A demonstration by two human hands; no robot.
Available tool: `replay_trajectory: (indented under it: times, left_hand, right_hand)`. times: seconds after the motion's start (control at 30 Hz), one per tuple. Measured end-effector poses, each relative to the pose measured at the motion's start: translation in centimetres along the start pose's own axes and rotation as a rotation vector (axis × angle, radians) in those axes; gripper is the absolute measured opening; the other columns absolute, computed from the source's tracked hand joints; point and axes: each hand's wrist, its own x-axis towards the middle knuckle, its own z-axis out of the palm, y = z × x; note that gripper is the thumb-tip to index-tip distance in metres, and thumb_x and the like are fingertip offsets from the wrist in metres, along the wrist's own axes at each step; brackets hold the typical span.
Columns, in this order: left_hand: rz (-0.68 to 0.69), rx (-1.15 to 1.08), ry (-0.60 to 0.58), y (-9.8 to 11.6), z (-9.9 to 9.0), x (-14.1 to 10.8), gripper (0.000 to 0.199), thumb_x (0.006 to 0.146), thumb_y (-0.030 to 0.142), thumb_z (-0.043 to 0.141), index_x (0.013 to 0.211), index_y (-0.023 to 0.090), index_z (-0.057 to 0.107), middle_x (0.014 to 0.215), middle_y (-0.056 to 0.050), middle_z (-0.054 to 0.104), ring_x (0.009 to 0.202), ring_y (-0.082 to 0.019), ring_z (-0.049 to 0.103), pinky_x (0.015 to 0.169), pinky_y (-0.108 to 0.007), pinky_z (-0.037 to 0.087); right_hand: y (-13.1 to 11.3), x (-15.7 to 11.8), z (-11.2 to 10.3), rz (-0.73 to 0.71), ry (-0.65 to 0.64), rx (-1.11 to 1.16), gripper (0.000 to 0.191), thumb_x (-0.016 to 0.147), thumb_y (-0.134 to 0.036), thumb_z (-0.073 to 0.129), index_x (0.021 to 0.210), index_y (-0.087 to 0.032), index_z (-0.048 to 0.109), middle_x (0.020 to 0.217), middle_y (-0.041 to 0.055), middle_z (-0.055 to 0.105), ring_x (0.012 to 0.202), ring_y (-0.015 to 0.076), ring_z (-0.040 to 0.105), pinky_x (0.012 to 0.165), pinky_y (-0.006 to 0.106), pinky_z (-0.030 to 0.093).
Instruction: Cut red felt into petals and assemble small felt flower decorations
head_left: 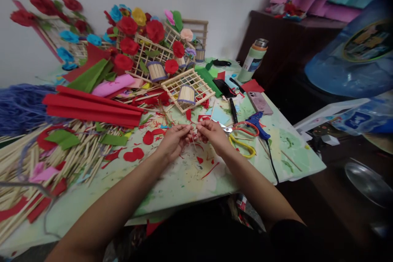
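My left hand (174, 141) is closed in a pinch on a thin stick (193, 137), which points down between my two hands. Right beside it, the fingertips of my right hand (213, 134) are pinched together; what they hold is too small to make out. Red paper (204, 117) shows just behind the right fingers. Cut red paper pieces (134, 154) lie left of my left hand. Close to my right wrist are scissors (245, 128) with red and yellow handles, partly covered by the hand, and a blue glue gun (258, 125).
Wooden lattice frames (188, 88) with paper flowers (155, 29) lean at the back. Loose sticks (89, 147), folded red paper (92, 106) and blue strands (23, 108) crowd the left. A bottle (253, 60), phone (259, 102) and black marker (233, 110) are at right.
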Motion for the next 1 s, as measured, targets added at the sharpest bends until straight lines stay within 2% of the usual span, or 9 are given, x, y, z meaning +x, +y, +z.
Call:
replay_trajectory:
  times: [0.2, 0.47, 0.77, 1.0]
  left_hand:
    - [0.041, 0.056, -0.078, -0.8, -0.3, 0.3, 0.015, 0.065, 0.019, 0.076, 0.070, 0.008, 0.067, 0.062, -0.003, 0.064, 0.051, -0.005, 0.055, 0.050, -0.013, 0.044]
    - [0.106, 0.095, -0.043, -1.4, -0.8, 0.8, 0.022, 0.059, 0.025, 0.080, 0.071, 0.009, 0.069, 0.059, -0.002, 0.063, 0.049, -0.006, 0.052, 0.050, -0.017, 0.043]
    - [0.092, 0.113, -0.035, -2.0, -1.0, 1.0, 0.026, 0.055, 0.027, 0.082, 0.069, 0.010, 0.070, 0.057, -0.001, 0.061, 0.049, -0.004, 0.048, 0.050, -0.017, 0.039]
    - [0.135, 0.103, 0.001, -1.8, -1.0, 1.2, 0.027, 0.056, 0.027, 0.081, 0.071, 0.009, 0.067, 0.056, 0.000, 0.060, 0.046, -0.004, 0.048, 0.047, -0.016, 0.038]
  right_hand:
    - [1.9, -0.3, 0.6, -0.034, 0.007, -0.036, 0.021, 0.076, -0.038, 0.059, 0.072, -0.018, 0.052, 0.058, -0.0034, 0.054, 0.044, 0.0076, 0.042, 0.044, 0.022, 0.033]
    - [2.5, -0.8, 0.5, -0.041, -0.014, -0.154, 0.019, 0.079, -0.038, 0.054, 0.075, -0.020, 0.051, 0.056, -0.0036, 0.053, 0.047, 0.0102, 0.046, 0.047, 0.023, 0.037]
    - [3.0, -1.1, 0.7, -0.241, 0.025, -0.581, 0.011, 0.082, -0.022, 0.048, 0.073, -0.019, 0.053, 0.068, 0.0008, 0.058, 0.062, 0.0138, 0.049, 0.060, 0.026, 0.037]
    - [2.8, -1.2, 0.7, -0.211, -0.009, -0.502, 0.014, 0.084, -0.026, 0.048, 0.078, -0.018, 0.058, 0.070, 0.0010, 0.060, 0.063, 0.0134, 0.051, 0.061, 0.025, 0.039]
